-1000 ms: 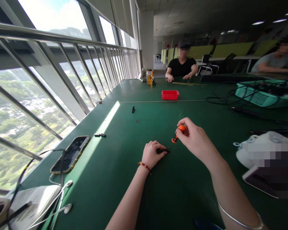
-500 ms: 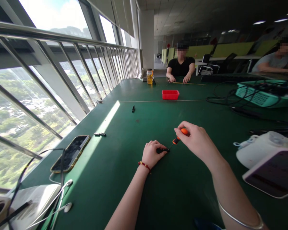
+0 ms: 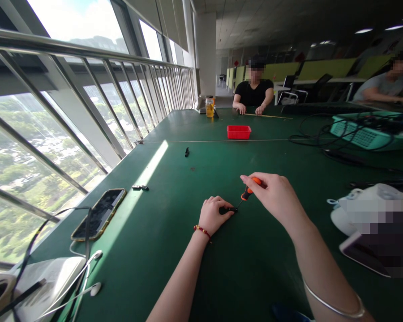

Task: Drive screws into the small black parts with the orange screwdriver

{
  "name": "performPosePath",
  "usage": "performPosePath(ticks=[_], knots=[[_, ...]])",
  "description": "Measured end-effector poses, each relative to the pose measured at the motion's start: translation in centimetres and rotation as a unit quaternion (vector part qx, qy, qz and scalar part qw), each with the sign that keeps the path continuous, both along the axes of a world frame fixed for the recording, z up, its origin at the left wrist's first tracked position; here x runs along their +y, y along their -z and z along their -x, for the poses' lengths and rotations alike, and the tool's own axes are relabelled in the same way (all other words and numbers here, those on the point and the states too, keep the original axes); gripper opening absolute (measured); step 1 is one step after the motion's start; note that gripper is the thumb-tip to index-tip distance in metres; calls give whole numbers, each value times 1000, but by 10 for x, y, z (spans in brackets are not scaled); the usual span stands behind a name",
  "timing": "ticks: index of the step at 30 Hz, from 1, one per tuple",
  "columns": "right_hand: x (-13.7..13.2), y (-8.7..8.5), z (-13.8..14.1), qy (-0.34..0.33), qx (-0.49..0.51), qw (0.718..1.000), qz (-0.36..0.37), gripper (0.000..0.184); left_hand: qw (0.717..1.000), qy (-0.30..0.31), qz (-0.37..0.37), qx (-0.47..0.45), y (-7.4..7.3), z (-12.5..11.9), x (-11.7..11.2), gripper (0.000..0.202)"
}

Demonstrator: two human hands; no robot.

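Observation:
On the green table [image 3: 195, 179], my left hand [image 3: 214, 215] is closed over a small black part [image 3: 228, 209] and presses it down against the surface. My right hand [image 3: 275, 196] grips the orange handle of a small screwdriver [image 3: 248, 191]. The screwdriver slants down to the left, and its thin tip meets the black part just beside my left fingers. Most of the black part is hidden under my left hand.
A phone [image 3: 99, 213] lies at the left; white earphones [image 3: 94, 273] and cables sit near the front left corner. Small black pieces [image 3: 140, 187] [image 3: 186, 152] lie farther out. A red tray [image 3: 238, 132], a teal device with cables [image 3: 366, 129], a white device [image 3: 362, 210]. Two people sit at the far end.
My right hand has turned and dropped slightly on the screwdriver handle, so less of the orange end shows. My left hand stays put on the black part.

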State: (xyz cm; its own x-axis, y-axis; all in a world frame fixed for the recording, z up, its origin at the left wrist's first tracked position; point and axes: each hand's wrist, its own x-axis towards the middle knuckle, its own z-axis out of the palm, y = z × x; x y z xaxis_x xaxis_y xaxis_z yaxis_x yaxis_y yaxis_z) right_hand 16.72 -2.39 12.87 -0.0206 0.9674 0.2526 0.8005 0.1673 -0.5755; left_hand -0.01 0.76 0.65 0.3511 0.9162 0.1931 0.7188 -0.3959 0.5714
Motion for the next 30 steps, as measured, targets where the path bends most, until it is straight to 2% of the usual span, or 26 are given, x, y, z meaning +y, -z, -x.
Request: performPosePath(ticks=[2,10,11,15,25,30], knots=[[0,0,2,-7,6,1000,-2,38,1000,1,-1,0,0,0,0,14],[1,1,2,31,-17,999,-25,13,1000,-1,6,2,-4,-1,-1,15],[1,1,2,26,-19,999,-15,14,1000,-1,5,2,-4,-1,-1,15],[-1,-1,3,-11,-6,1000,23,35,1000,2,3,4,-3,-1,-1,15],[1,1,1,18,-24,999,-23,20,1000,1,6,9,-4,-1,-1,15],[1,2,2,-3,-6,1000,19,26,1000,1,7,8,-3,-1,-1,15]])
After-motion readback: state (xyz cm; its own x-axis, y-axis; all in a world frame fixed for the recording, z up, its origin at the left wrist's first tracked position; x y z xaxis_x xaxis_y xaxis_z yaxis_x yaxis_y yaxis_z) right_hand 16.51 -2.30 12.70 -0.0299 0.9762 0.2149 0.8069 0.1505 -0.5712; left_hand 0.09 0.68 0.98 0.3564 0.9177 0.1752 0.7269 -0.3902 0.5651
